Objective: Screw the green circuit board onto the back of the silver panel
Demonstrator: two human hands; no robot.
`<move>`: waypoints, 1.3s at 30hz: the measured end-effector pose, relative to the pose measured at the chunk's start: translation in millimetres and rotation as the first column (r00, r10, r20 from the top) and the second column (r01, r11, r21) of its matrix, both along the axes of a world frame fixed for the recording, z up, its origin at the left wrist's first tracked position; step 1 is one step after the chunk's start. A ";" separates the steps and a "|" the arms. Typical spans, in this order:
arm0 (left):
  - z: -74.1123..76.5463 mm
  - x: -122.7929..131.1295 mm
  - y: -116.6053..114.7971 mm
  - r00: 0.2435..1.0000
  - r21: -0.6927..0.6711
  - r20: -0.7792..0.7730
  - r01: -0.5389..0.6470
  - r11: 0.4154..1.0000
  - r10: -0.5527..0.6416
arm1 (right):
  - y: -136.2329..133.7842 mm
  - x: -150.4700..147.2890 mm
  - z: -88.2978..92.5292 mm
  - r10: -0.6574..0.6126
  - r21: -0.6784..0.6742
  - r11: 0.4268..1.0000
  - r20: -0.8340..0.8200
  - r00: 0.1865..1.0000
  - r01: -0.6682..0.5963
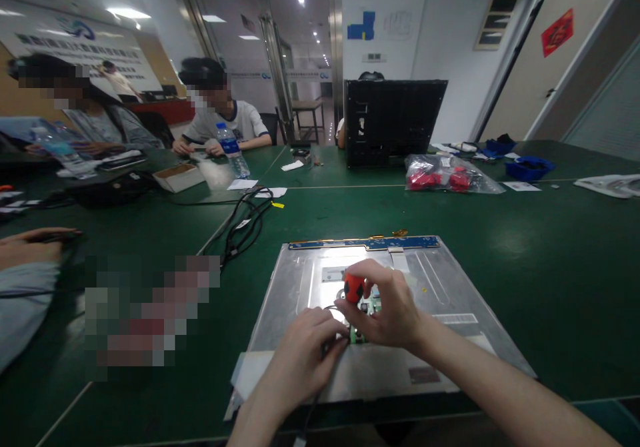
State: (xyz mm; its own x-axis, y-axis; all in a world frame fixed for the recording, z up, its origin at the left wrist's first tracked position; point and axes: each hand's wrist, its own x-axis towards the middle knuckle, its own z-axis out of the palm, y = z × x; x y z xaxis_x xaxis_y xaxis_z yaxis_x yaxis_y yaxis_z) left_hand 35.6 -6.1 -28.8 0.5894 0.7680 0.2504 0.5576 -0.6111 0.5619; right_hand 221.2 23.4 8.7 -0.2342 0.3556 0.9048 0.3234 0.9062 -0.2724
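A flat silver display panel (280, 313) lies on the table before me, with a long blue circuit strip (410, 241) along its far edge. My right hand (395, 310) is closed around the red-and-black handle of a screwdriver (353, 288), held upright over the panel's middle. The screwdriver's tip is hidden. Below it, a small green circuit board (358, 335) shows partly between my hands. My left hand (310, 350) is closed at the board's left edge, with its fingertips on a thin black cable (314, 412) that hangs past the panel's near edge.
Coiled black cables (245, 227) lie left of the panel. Beyond stand a black monitor (395, 123), a plastic bag with red items (453, 175), blue trays (530, 168) and a water bottle (233, 150). A co-worker's arm (25, 287) reaches in at left; other people sit across the table.
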 end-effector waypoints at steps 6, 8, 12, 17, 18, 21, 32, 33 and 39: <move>1.2 0.3 0.3 1.000 0.013 -0.001 0.003 1.000 -0.003 | -3.3 1.5 6.1 -0.047 0.036 0.998 -0.007 0.999 0.048; 1.6 0.8 0.4 1.000 0.011 -0.006 -0.001 1.000 0.001 | -4.1 1.7 5.7 -0.065 0.034 0.997 -0.003 0.998 0.065; 1.0 1.1 0.5 1.000 0.003 -0.007 0.002 1.000 -0.002 | -4.7 2.3 3.6 -0.066 0.010 0.998 0.013 0.998 0.066; 1.0 0.6 0.7 1.000 0.001 0.001 0.008 1.000 -0.008 | -4.7 3.7 5.3 -0.030 -0.001 1.000 0.034 0.999 0.030; 1.4 0.6 0.8 1.000 0.004 0.005 0.009 1.000 -0.009 | -4.8 3.9 6.2 -0.022 0.001 1.000 0.036 0.999 0.022; 2.2 0.8 0.9 1.000 0.020 0.018 0.011 1.000 -0.012 | -4.9 4.2 8.5 -0.012 0.007 1.000 0.033 0.999 0.012; 1.4 0.8 0.7 0.999 -0.003 0.033 0.006 1.000 -0.006 | -2.0 2.3 4.9 -0.026 0.053 0.998 0.017 1.000 0.026; 1.2 0.6 0.7 1.000 -0.006 0.027 0.003 1.000 -0.003 | -2.1 2.2 4.8 -0.034 0.055 0.998 0.024 0.999 0.032; -0.2 0.1 0.2 1.000 0.003 0.018 0.004 1.000 -0.004 | -4.2 2.6 6.3 -0.053 0.032 0.998 0.051 0.997 0.051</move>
State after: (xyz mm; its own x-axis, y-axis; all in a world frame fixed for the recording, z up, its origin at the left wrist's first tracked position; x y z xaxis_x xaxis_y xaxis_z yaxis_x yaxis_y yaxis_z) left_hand 35.7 -5.8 -29.0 0.5877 0.7649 0.2636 0.5451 -0.6151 0.5697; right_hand 223.9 19.2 15.0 -0.2631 0.3408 0.9026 0.3833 0.8954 -0.2263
